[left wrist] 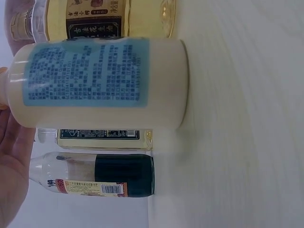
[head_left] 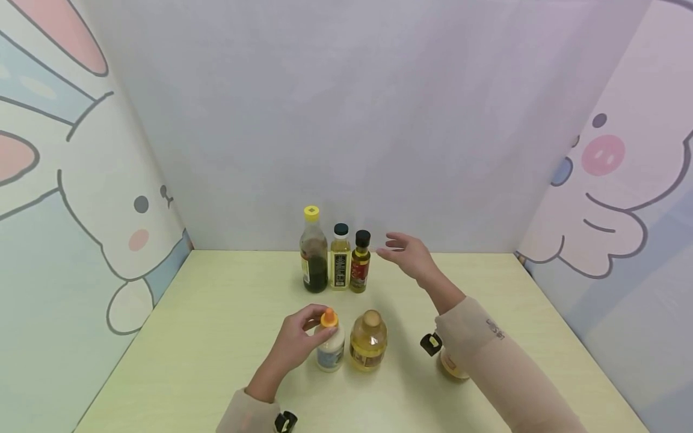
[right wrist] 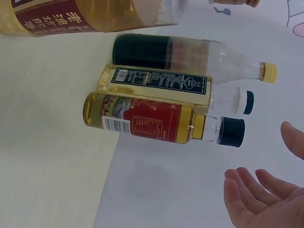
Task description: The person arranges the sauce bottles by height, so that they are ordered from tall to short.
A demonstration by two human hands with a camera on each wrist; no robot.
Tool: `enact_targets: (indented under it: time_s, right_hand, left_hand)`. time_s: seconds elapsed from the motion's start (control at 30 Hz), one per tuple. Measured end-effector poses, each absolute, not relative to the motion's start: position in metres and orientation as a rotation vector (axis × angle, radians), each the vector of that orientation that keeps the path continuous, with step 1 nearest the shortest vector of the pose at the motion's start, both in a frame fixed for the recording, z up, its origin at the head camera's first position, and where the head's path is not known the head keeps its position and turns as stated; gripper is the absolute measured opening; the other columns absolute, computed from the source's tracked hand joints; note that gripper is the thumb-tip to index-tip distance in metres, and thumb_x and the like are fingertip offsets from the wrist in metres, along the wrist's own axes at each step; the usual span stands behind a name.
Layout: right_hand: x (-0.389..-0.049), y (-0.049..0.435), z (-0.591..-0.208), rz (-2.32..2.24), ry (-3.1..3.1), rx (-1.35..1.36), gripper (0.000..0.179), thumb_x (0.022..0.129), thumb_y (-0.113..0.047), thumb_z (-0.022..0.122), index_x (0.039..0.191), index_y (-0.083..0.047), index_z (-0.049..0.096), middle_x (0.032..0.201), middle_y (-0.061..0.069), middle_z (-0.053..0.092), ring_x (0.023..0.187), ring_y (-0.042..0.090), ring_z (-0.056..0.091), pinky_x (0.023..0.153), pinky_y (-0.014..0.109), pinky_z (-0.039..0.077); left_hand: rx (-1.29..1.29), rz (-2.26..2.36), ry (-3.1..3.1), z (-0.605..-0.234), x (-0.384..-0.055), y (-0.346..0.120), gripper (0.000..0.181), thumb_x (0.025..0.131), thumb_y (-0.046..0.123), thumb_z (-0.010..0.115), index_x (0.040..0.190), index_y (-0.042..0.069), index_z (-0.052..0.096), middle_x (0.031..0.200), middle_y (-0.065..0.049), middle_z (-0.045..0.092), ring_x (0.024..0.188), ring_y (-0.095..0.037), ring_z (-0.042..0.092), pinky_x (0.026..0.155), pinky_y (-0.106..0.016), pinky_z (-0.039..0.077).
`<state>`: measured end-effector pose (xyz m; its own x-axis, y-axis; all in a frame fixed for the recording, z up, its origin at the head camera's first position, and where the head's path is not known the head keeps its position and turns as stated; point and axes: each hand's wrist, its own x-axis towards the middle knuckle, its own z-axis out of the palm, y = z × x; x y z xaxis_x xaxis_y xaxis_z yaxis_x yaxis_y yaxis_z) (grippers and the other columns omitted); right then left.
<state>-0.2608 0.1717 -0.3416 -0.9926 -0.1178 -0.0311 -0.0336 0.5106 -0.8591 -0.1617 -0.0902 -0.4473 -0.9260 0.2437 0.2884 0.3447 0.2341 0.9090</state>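
My left hand point(head_left: 300, 337) holds a white squeeze bottle point(head_left: 330, 355) with an orange nozzle cap near its top, thumb in front and fingers behind. In the left wrist view the bottle's blue printed label point(left wrist: 88, 73) faces the camera. The bottle is upright; whether its base touches the table is hard to tell. My right hand point(head_left: 408, 255) hangs in the air with loosely bent fingers, holding nothing. Left of it, and apart from it, stands a small oil bottle point(head_left: 360, 272) with a red label and black cap.
A dark sauce bottle point(head_left: 315, 264) with a yellow cap and a clear oil bottle point(head_left: 340, 269) stand in a row with the red-labelled one. A larger oil bottle point(head_left: 369, 344) stands right of the squeeze bottle. Another container point(head_left: 453, 368) is mostly hidden under my right sleeve. Walls enclose the table.
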Motion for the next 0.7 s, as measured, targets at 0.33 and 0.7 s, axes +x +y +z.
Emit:
enact_targets:
  time_s: [0.33, 0.7]
  right_hand:
    - [-0.244, 0.192, -0.339, -1.459, 2.680, -0.182, 0.062, 0.093, -0.026, 0.069, 0.145, -0.003, 0.043, 0.139, 0.020, 0.050, 0.126, 0.036, 0.049, 0.100, 0.054, 0.041]
    - [-0.227, 0.215, -0.341, -1.450, 2.712, -0.192, 0.060, 0.094, -0.027, 0.069, 0.142, -0.001, 0.046, 0.137, 0.021, 0.052, 0.125, 0.037, 0.049, 0.099, 0.056, 0.041]
  left_hand:
    - [-0.567, -1.808, -2.409, -0.448, -0.163, -0.090, 0.027, 0.086, 0.015, 0.077, 0.110, 0.006, 0.067, 0.107, -0.003, 0.067, 0.107, -0.027, 0.061, 0.092, -0.033, 0.050]
    - [-0.577, -1.840, -2.391, -0.449, -0.164, -0.092, 0.027, 0.086, 0.013, 0.077, 0.110, 0.006, 0.067, 0.106, -0.002, 0.067, 0.106, -0.024, 0.061, 0.092, -0.033, 0.050]
